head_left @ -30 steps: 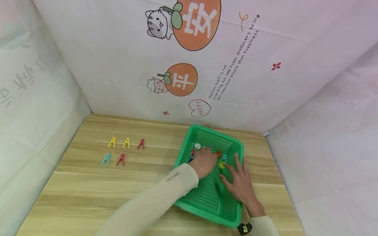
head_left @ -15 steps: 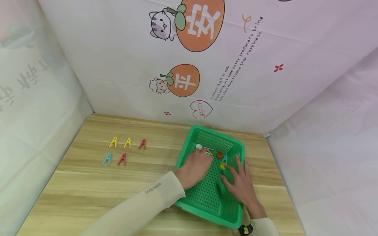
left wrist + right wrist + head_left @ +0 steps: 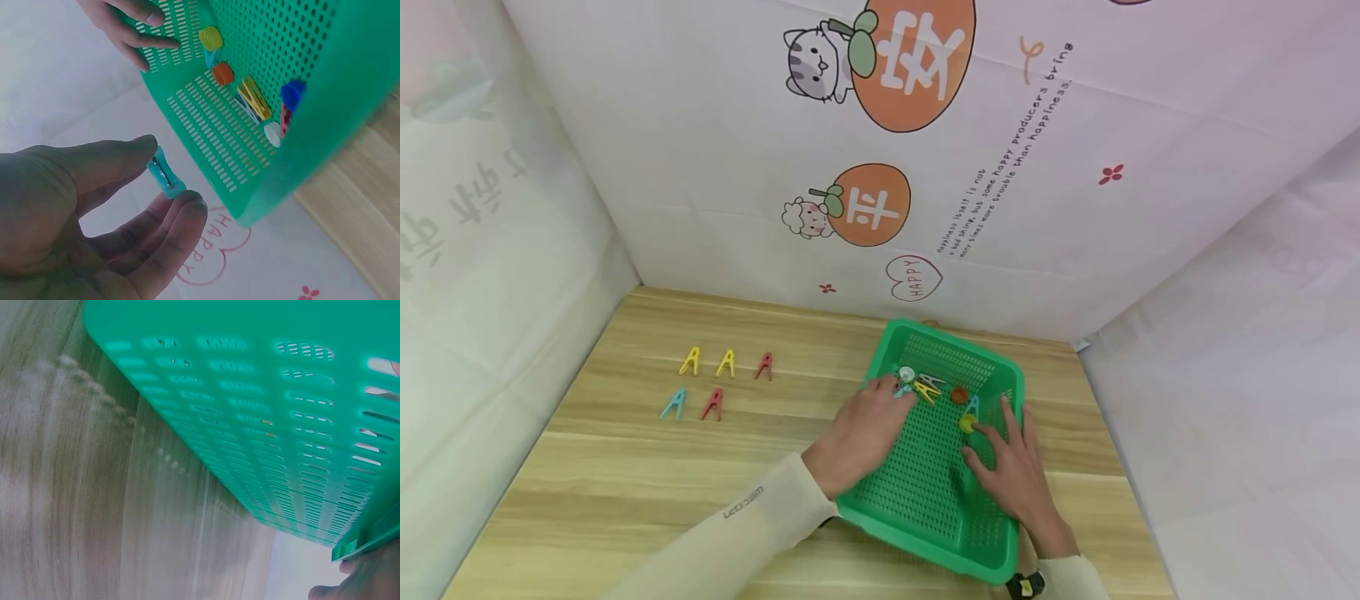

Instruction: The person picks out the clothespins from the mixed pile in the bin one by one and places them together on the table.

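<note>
In the head view my left hand [image 3: 865,429] is over the left side of the green basket [image 3: 880,350]. It pinches a light-blue clothespin [image 3: 165,175] between thumb and fingertips, seen close up in the left wrist view. My right hand [image 3: 1017,471] straddles the basket's right wall, with thumb and index finger inside and other fingers over the rim. Its index fingertip is right by a yellow bottle cap [image 3: 967,423]. Near the far end of the basket lie a yellow clothespin [image 3: 927,392], a white clothespin [image 3: 932,379], an orange cap [image 3: 959,395] and another blue clothespin [image 3: 973,406].
A white cap [image 3: 907,374] is in the basket's far left corner; a blue cap [image 3: 292,95] and red clothespin [image 3: 284,119] are close by. On the table [image 3: 625,483], left of the basket, several clothespins stand in two rows. White printed sheets [image 3: 715,167] enclose the table.
My left hand has drawn back leftward from the pile with the blue clothespin, uncovering the yellow and white clothespins. My right hand keeps its place on the basket.
</note>
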{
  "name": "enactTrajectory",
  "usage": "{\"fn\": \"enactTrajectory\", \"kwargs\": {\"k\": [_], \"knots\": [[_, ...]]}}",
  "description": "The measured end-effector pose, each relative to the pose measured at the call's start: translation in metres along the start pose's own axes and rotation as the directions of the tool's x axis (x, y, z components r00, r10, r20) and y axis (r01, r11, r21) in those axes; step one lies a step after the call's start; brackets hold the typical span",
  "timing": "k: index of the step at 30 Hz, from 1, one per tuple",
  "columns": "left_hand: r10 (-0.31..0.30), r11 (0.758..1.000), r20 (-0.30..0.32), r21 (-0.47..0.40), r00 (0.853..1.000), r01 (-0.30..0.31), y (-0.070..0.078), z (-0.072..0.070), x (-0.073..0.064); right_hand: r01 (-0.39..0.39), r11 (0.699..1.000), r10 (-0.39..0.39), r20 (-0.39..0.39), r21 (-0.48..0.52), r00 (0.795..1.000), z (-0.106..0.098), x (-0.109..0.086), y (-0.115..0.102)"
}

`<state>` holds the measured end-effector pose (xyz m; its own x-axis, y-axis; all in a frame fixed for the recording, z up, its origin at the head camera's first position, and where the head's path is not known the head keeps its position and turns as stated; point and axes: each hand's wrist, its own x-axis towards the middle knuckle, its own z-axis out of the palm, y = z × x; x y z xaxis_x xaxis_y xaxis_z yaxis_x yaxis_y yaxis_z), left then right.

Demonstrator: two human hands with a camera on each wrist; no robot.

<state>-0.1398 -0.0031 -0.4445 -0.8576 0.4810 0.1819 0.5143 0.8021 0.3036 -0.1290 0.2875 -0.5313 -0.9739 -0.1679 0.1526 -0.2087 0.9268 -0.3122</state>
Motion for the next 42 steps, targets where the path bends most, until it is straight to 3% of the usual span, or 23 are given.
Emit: {"fn": "enactTrajectory", "kwargs": {"k": [11,21,27,30,34,38,42], "knots": [[-0.070,0.985,-0.047,-0.163,0.996,0.061,-0.023,-0.021,-0.022,-0.009,1.000,0.009,0.012,0.004,1.000,0.000,0.000,0.000],[-0.132,0.982,-0.101,-0.151,0.986,0.116,-0.052,-0.029,-0.041,-0.002,1.000,0.003,0.008,-0.012,1.000,0.000,0.001,0.000],[-0.156,0.982,-0.157,-0.130,0.975,0.136,-0.073,-0.020,-0.052,-0.015,1.000,0.016,0.018,-0.014,1.000,-0.001,0.002,0.001],[-0.189,0.977,-0.155,-0.130,0.970,0.169,-0.086,-0.012,-0.057,-0.019,1.000,0.019,0.020,-0.013,1.000,-0.001,0.002,0.001],[-0.269,0.955,-0.108,-0.161,0.957,0.250,-0.104,-0.002,-0.063,-0.021,1.000,0.021,0.024,-0.013,0.999,-0.001,0.001,0.001],[-0.359,0.915,-0.031,-0.208,0.933,0.345,-0.121,0.007,-0.069,-0.026,1.000,0.027,0.028,-0.014,0.999,-0.001,0.001,0.001],[-0.404,0.901,-0.023,-0.184,0.915,0.393,-0.136,0.017,-0.076,-0.028,0.999,0.029,0.031,-0.015,0.999,0.000,0.000,0.001]]}}
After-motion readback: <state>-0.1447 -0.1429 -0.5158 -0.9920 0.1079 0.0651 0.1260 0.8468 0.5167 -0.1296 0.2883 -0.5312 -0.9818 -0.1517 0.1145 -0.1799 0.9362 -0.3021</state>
